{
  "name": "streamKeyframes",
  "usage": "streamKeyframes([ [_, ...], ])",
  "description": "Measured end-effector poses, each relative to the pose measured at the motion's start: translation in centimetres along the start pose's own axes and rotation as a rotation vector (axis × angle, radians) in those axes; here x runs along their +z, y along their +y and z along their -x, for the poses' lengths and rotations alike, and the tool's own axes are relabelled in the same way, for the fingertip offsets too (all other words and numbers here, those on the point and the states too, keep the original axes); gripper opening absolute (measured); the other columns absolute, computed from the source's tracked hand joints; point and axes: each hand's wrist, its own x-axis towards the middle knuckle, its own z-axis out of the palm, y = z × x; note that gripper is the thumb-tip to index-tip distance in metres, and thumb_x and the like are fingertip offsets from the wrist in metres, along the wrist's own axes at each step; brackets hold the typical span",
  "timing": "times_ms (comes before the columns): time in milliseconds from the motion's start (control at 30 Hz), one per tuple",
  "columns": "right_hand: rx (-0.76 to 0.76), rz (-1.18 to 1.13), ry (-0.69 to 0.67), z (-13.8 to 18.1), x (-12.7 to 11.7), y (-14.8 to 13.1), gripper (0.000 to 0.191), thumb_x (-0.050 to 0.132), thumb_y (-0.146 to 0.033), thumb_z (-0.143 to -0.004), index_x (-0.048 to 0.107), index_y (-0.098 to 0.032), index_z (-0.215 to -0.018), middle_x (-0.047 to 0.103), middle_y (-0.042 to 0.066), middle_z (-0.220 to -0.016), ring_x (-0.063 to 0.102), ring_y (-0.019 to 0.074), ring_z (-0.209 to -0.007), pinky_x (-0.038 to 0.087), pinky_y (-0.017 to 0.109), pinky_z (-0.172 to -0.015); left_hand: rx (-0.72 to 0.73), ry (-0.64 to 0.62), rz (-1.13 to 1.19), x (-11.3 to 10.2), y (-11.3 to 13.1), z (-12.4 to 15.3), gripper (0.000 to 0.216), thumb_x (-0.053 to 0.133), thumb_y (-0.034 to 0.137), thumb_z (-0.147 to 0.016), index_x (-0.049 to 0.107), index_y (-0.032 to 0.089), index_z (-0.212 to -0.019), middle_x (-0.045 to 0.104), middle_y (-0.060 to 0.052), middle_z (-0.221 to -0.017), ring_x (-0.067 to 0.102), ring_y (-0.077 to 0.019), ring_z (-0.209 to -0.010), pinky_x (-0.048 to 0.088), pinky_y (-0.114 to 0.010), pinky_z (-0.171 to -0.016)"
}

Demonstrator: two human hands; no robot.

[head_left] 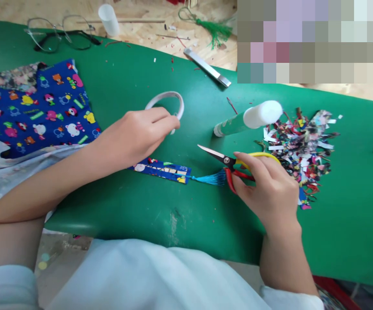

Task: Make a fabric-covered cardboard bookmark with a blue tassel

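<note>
My left hand [147, 133] pinches a roll of white tape [165, 95] above the green mat. Closed around the red and yellow handles of a pair of scissors [214, 155] is my right hand [268, 185]; the blades point left and look nearly together. Between the hands lies a blue patterned fabric strip [163, 170], a bookmark-like piece with a blue tassel [208, 178] at its right end. My left hand and forearm hide part of the strip. A green glue stick [231, 125] with a white cap stands just beyond the scissors.
Fabric scraps and thread ends [305, 150] are heaped at the right. Blue printed cloth [44, 112] spreads at the left. Glasses [60, 34], a white cap [108, 20], metal thread snips or tweezers [207, 67] and a green tassel [214, 30] lie along the far side of the green mat [124, 211].
</note>
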Motion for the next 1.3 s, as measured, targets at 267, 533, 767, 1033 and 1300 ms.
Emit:
streamKeyframes([
  [267,0.004,-0.094,-0.160,-0.4,0.2,2.1,0.039,0.059,-0.017,-0.087,0.058,-0.019,-0.126,0.068,0.015,-0.105,0.065,0.0302,-0.093,0.056,0.043,-0.079,-0.045,0.069,-0.092,2.6,-3.2,-0.7,0.022,0.045,0.028,-0.100,0.066,0.024,-0.103,0.070,0.001,-0.102,0.064,-0.0149,-0.096,0.049,-0.029,-0.078],
  [533,0.033,-0.220,0.044,-2.0,1.6,1.2,0.033,0.069,-0.030,-0.085,0.067,-0.025,-0.117,0.050,0.015,-0.137,0.053,0.0353,-0.124,0.051,0.048,-0.092,-0.072,0.109,0.068,3.1,-3.8,-0.9,0.020,0.050,0.032,-0.097,0.068,0.025,-0.092,0.066,-0.003,-0.112,0.064,-0.0180,-0.099,0.051,-0.035,-0.081],
  [767,0.137,-0.274,-0.100,-3.4,3.7,-0.2,0.062,0.061,-0.042,-0.089,0.045,-0.025,-0.146,0.043,0.017,-0.132,0.047,0.0341,-0.128,0.049,0.050,-0.099,-0.056,0.080,0.130,1.8,-2.3,-1.2,0.010,0.058,0.031,-0.093,0.066,0.025,-0.089,0.067,-0.001,-0.100,0.059,-0.0194,-0.104,0.049,-0.037,-0.086],
  [1033,0.352,-0.297,0.082,-2.6,3.1,1.4,0.043,0.058,-0.040,-0.093,0.063,-0.024,-0.132,0.046,0.016,-0.125,0.056,0.0324,-0.120,0.050,0.050,-0.100,0.022,-0.261,0.374,0.3,2.0,-0.3,0.011,0.059,0.021,-0.090,0.066,0.017,-0.082,0.066,0.003,-0.075,0.057,-0.0072,-0.064,0.037,-0.018,-0.059],
  [1300,0.354,-0.313,0.097,-2.1,3.0,2.3,0.046,0.062,-0.037,-0.091,0.061,-0.021,-0.134,0.044,0.019,-0.130,0.053,0.0373,-0.125,0.049,0.055,-0.100,-0.094,-0.358,0.445,1.5,2.3,-0.2,0.008,0.064,0.013,-0.083,0.069,0.017,-0.078,0.066,0.006,-0.068,0.054,-0.0038,-0.056,0.034,-0.015,-0.055],
])
